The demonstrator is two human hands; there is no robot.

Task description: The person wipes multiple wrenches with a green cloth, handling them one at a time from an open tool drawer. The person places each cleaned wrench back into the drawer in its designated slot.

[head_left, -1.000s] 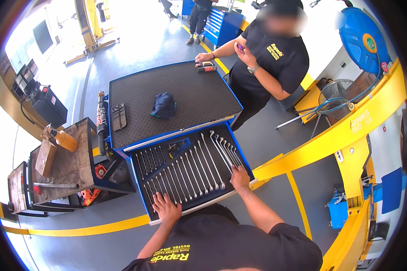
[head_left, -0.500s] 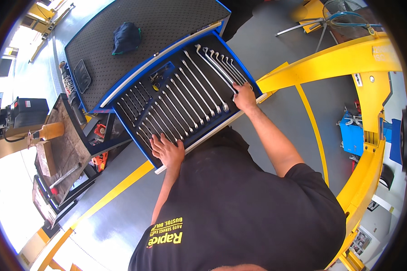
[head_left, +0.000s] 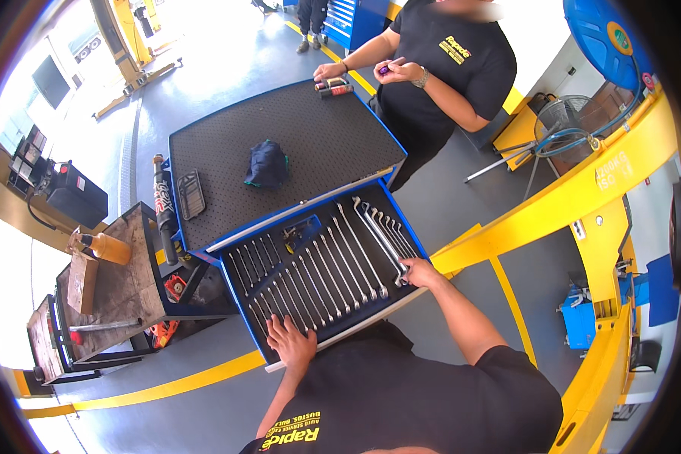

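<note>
In front of me a blue tool drawer [head_left: 333, 329] is pulled out, with rows of silver combination wrenches [head_left: 339, 261] in its black lining. My left hand [head_left: 292, 342] lies over the drawer's near left part, fingers spread across the ends of the smaller wrenches, gripping nothing. At the right end my right hand [head_left: 420, 274] has its fingers curled at the near end of a large offset wrench [head_left: 380, 240], which still lies along the drawer. The fingertips are partly hidden. Smaller offset wrenches [head_left: 401, 236] sit beside it.
A dark cloth [head_left: 267, 164] and a black tray [head_left: 191, 194] lie on the cabinet's perforated mat [head_left: 318, 136]. Across it stands a person [head_left: 450, 68] holding a small purple object. A worn cart [head_left: 121, 284] is at left, a yellow lift arm [head_left: 537, 212] at right.
The view has tilted up, bringing the person across the cabinet into sight. My right hand has shifted slightly at the large wrench's near end. My left hand stays over the smaller wrenches.
</note>
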